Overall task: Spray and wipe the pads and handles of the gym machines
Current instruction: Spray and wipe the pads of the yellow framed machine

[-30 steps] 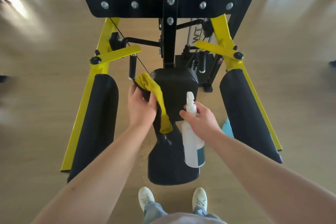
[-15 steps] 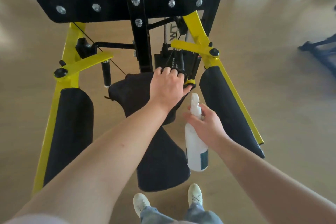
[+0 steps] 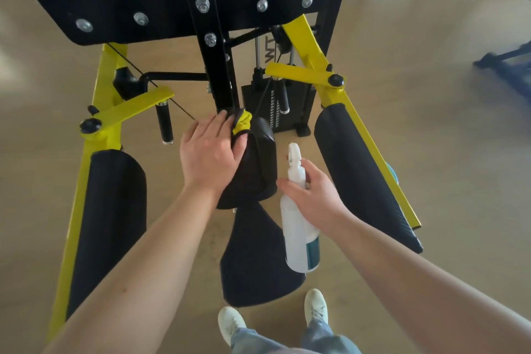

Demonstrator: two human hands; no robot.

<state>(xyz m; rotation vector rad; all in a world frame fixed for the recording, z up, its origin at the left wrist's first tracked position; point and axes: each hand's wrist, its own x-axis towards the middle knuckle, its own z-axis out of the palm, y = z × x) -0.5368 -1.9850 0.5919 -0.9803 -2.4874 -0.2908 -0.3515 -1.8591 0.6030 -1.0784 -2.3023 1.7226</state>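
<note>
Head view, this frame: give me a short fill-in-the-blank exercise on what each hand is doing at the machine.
1. The left hand presses a cloth coloured ____ against the centre pad.
2. The right hand holds a white ____ bottle.
3. The bottle's nozzle points ____.
4. The long side pads are coloured ____.

Missing words: yellow; spray; up; black
</note>
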